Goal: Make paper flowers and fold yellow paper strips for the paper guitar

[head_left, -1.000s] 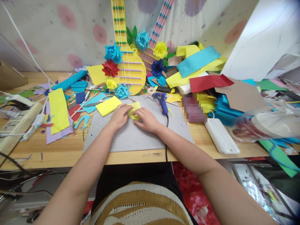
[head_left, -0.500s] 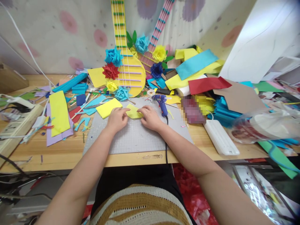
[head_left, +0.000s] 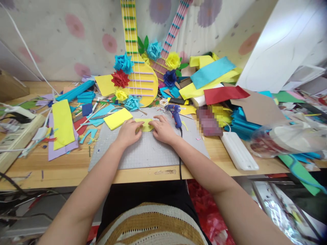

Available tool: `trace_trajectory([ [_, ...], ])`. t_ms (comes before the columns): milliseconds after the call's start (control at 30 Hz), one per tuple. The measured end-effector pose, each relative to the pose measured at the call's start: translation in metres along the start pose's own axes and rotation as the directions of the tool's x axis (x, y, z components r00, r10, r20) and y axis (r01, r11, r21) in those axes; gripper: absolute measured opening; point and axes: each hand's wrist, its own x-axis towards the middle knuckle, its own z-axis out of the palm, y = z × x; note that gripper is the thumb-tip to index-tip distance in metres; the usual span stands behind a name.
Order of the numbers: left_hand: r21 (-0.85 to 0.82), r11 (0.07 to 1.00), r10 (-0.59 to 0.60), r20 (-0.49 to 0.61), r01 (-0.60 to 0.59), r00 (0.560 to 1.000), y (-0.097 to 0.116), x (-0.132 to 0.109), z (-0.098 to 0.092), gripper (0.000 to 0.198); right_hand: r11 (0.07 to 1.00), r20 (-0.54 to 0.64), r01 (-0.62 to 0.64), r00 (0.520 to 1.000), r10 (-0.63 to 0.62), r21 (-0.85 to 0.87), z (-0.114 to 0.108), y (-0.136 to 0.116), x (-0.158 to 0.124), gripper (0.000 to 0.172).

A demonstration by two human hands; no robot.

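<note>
On the grey cutting mat lies a small piece of yellow paper, between my two hands. My left hand has its fingers bent down on the left end of this paper, gripping it. At the right end, my right hand grips it too, with the index finger raised a little apart. Fingers cover both ends of the sheet. A larger yellow paper sheet rests just beyond my left hand. Close to the right of my right hand is a blue hot glue gun, its black cord running toward me.
A yellow paper guitar with paper flowers stands against the curtain. Scissors lie among scraps at left. Coloured paper sheets pile up at back right, near a white power strip. Another power strip sits at far left.
My hands have moved slightly closer to the mat's surface. The small yellow paper now looks flatter and narrower between them, and my right fingers have spread more. The camera view has shifted a little.
</note>
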Motion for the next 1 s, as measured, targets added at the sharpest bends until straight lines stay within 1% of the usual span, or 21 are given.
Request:
trace_trajectory([
  [67, -0.024, 1.000, 0.017, -0.023, -0.018, 1.000, 0.005, -0.001, 0.000, 0.040, 1.000, -0.029, -0.012, 1.000, 0.012, -0.025, 0.001, 0.004, 0.000, 0.037],
  [167, -0.117, 0.993, 0.016, -0.059, -0.023, 0.998, 0.005, -0.001, 0.003, 0.036, 1.000, -0.060, 0.021, 0.998, -0.020, 0.023, 0.000, 0.004, 0.000, 0.044],
  [233, -0.211, 0.977, -0.025, -0.079, 0.008, 0.997, 0.002, -0.001, 0.004, 0.036, 0.996, -0.074, 0.045, 0.996, -0.040, 0.076, -0.002, -0.001, 0.000, 0.044],
  [300, -0.284, 0.955, -0.113, -0.075, 0.088, 0.991, -0.004, 0.000, 0.003, 0.042, 0.993, -0.079, 0.022, 0.997, -0.013, 0.118, -0.003, -0.009, 0.000, 0.037],
  [367, -0.312, 0.930, -0.221, -0.058, 0.193, 0.973, -0.009, 0.001, 0.000, 0.049, 0.990, -0.045, -0.001, 0.999, 0.007, 0.140, -0.002, -0.017, 0.000, 0.032],
  [433, -0.330, 0.907, -0.298, -0.067, 0.260, 0.952, -0.013, 0.001, -0.002, 0.049, 0.990, 0.029, 0.037, 0.999, -0.041, 0.133, 0.000, -0.023, 0.000, 0.029],
  [500, -0.358, 0.895, -0.322, -0.111, 0.265, 0.940, -0.014, 0.000, -0.003, 0.043, 0.990, 0.083, 0.090, 0.992, -0.099, 0.108, 0.001, -0.026, 0.000, 0.026],
  [600, -0.382, 0.889, -0.336, -0.170, 0.252, 0.926, -0.014, 0.000, -0.002, 0.032, 0.991, 0.083, 0.108, 0.990, -0.115, 0.079, 0.000, -0.025, 0.000, 0.023],
  [667, -0.372, 0.896, -0.323, -0.173, 0.242, 0.930, -0.012, 0.001, -0.001, 0.028, 0.993, 0.075, 0.095, 0.992, -0.100, 0.073, -0.002, -0.022, 0.001, 0.021],
  [700, -0.362, 0.905, -0.297, -0.160, 0.224, 0.941, -0.012, 0.001, -0.001, 0.027, 0.994, 0.076, 0.080, 0.993, -0.085, 0.070, -0.003, -0.020, 0.001, 0.021],
  [800, -0.321, 0.939, -0.156, -0.089, 0.120, 0.984, -0.011, 0.002, -0.001, 0.030, 0.999, 0.076, 0.005, 0.997, -0.009, 0.054, -0.006, -0.017, 0.001, 0.024],
  [867, -0.281, 0.957, -0.079, -0.026, 0.069, 0.997, -0.013, 0.003, 0.000, 0.036, 0.999, 0.062, -0.009, 0.998, 0.006, 0.044, -0.005, -0.017, 0.000, 0.026],
  [933, -0.227, 0.973, -0.046, 0.017, 0.049, 0.999, -0.015, 0.002, 0.001, 0.041, 0.997, 0.032, 0.056, 0.998, -0.058, 0.049, -0.004, -0.020, -0.001, 0.025],
  [1000, -0.176, 0.983, -0.045, 0.032, 0.050, 0.998, -0.017, 0.002, 0.002, 0.044, 0.983, 0.014, 0.169, 0.985, -0.171, 0.074, -0.002, -0.023, -0.002, 0.025],
])
